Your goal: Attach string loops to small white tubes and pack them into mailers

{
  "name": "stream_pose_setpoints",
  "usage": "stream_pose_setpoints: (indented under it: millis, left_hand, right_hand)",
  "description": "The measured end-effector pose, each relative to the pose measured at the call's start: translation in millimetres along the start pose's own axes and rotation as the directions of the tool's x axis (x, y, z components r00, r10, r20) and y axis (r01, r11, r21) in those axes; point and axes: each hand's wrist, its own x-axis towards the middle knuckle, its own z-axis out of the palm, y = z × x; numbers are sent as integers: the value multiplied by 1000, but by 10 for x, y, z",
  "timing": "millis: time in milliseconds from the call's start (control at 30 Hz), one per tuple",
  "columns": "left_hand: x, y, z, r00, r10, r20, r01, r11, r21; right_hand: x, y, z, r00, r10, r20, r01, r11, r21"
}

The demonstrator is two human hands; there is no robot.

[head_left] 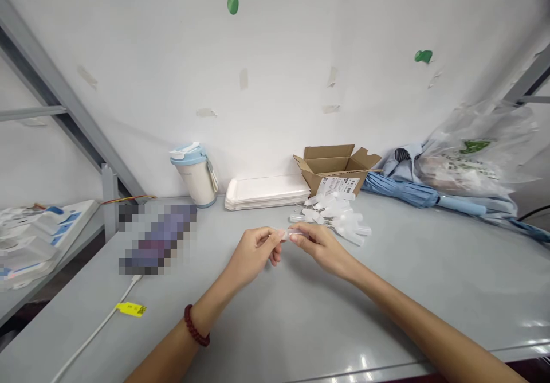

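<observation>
Above the middle of the grey table, my left hand (256,252) and my right hand (320,248) meet fingertip to fingertip. Between them is a small translucent plastic tube (295,232), mostly covered by the fingers. My right thumb and fingers pinch its body, while my left thumb and forefinger close on its left end. Just beyond my right hand lies a loose pile of similar translucent plastic tubes (353,235), some with thin parts sticking out. What exactly sits under my left fingertips is hidden.
Behind the pile stands an open cardboard box (329,165), beside a stack of white envelopes (266,192). A lidded cup (195,179) stands left; nearer lies a blurred-out dark object (158,239) with a white cable (97,330). A blue folded umbrella (399,188) and plastic bag (476,153) lie right.
</observation>
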Motion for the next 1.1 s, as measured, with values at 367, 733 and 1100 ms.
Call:
stream_pose_setpoints:
  millis: [367,733,1100]
  left_hand:
    - [77,-65,-154,991,-117,-60,121,991,53]
    - [62,-6,-140,991,-75,-110,80,996,39]
    - [10,48,-150,985,-142,-96,133,987,-92]
  right_hand:
    - [78,183,-121,974,-7,-226,-17,994,-106]
    - [55,175,-91,983,-66,-173,42,990,-135]
    - [29,134,-65,984,-97,-148,74,986,-148]
